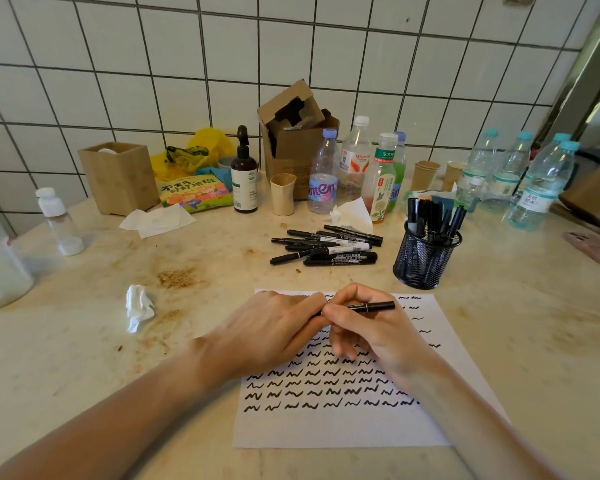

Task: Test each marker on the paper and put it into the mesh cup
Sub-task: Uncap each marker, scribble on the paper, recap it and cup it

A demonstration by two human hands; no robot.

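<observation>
A white sheet of paper [343, 424] lies in front of me, covered with several rows of black squiggles. Both my hands meet over its upper part. My right hand [371, 330] grips a thin black marker [374, 306] that points right. My left hand [271, 327] pinches the marker's left end, which is hidden between the fingers. A pile of several black markers [326, 245] lies beyond the paper. To the right of the pile stands the black mesh cup [425, 258] with several markers upright in it.
A crumpled tissue [138, 306] lies left of the paper. Along the tiled wall stand bottles [323, 174], a brown spray bottle [244, 174], a cardboard box [295, 133], a wooden box [118, 176] and paper cups [425, 174]. A pink phone [594, 249] lies at the right edge.
</observation>
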